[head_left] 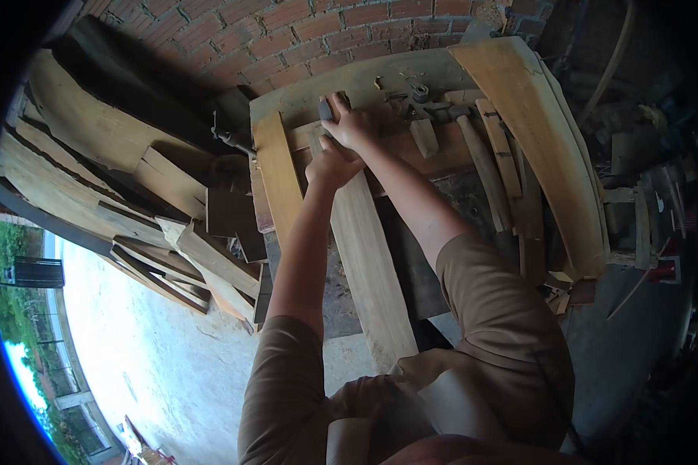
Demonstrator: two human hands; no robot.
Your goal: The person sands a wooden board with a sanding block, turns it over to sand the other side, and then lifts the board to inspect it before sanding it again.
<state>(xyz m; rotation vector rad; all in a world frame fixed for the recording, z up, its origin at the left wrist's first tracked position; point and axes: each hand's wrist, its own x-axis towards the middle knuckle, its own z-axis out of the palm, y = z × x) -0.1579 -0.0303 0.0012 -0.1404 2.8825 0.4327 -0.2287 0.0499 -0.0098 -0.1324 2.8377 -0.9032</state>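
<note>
A long pale board (371,267) lies lengthwise across the workbench (341,84), its near end by my body. Over its far end, my left hand (333,164) is closed, with fingers wrapped round something I cannot make out. Just beyond it, my right hand (350,124) is closed on a dark tool (326,110) whose lower part is hidden by my hands. The two hands are close together. A yellowish board (278,167) lies to the left of the pale board.
A wide curved board (531,132) lies on the bench's right side. Narrow wood strips (488,174), a small block (424,138) and a small round metal item (419,94) are nearer the middle. Large planks (93,116) are stacked at the left. A brick wall (287,39) stands behind.
</note>
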